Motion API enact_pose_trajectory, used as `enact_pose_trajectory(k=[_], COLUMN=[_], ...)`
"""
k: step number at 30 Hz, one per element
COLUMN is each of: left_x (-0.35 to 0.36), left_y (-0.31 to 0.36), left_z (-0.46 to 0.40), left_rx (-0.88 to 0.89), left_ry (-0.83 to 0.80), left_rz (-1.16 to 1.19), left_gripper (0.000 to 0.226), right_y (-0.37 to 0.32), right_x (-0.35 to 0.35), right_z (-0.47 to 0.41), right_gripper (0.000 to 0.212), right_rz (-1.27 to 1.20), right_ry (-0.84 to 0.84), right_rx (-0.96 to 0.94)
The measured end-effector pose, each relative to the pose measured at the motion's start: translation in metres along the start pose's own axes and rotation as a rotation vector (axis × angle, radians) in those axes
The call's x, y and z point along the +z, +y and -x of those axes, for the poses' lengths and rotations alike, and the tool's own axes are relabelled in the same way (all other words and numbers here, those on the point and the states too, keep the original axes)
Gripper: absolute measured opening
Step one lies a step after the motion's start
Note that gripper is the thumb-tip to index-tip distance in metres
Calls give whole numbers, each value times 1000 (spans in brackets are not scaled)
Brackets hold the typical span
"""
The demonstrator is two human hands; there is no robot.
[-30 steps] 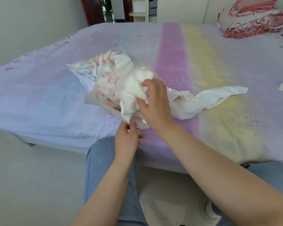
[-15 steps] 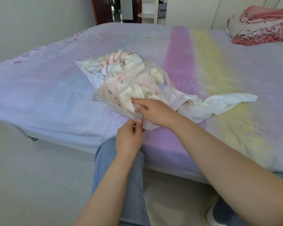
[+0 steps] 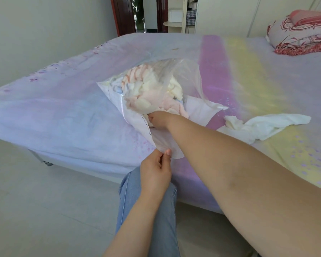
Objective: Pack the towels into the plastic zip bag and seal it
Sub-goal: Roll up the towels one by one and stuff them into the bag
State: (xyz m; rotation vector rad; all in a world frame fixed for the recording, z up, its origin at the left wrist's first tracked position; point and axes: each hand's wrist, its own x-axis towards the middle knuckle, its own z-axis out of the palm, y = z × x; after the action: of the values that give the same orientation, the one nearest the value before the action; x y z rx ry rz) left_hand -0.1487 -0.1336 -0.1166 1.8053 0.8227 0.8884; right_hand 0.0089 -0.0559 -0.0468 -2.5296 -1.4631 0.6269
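Showing bag: clear plastic zip bag [image 3: 183,76], mouth open, bulging, centre frame on bed [image 3: 63,117].
Contents: crumpled white and pink towels [image 3: 152,89].
Left hand [image 3: 155,169]: pinching bag's near edge.
Right hand [image 3: 158,119]: inside mouth, grip hidden, cannot tell.
Loose towel [image 3: 263,125]: right of bag.

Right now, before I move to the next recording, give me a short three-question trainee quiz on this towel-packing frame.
1. True or false: the plastic zip bag is already sealed.
2. Which hand pinches the bag's near edge? A) left hand B) right hand
3. Fill in: one white towel lies outside the bag on the ____.

Key:
1. False; its mouth is open, and the right hand reaches in among the towels in the bag.
2. A.
3. Bed.
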Motion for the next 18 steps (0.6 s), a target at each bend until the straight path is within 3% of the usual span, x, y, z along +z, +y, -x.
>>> enact_pose_trajectory(k=[7, 10, 12, 15, 16, 18], left_x=[-2, 7, 14, 19, 20, 21], left_y=[11, 11, 15, 20, 21, 23], left_z=[-7, -4, -2, -1, 0, 0], left_rx=[-71, -53, -52, -55, -52, -46], left_ry=[39, 58, 70, 93, 97, 90], left_rz=[45, 57, 66, 74, 73, 83], left_gripper=[25, 23, 21, 26, 27, 27], right_y=[10, 27, 35, 55, 66, 97], right_x=[-9, -10, -9, 1, 6, 14], right_z=[28, 68, 104, 156, 167, 176], right_gripper=[52, 55, 44, 33, 33, 30], right_rz=[147, -106, -256, -497, -655, -923], right_ry=[-80, -73, -12, 207, 357, 822], right_rx=[-88, -96, -148, -200, -181, -42])
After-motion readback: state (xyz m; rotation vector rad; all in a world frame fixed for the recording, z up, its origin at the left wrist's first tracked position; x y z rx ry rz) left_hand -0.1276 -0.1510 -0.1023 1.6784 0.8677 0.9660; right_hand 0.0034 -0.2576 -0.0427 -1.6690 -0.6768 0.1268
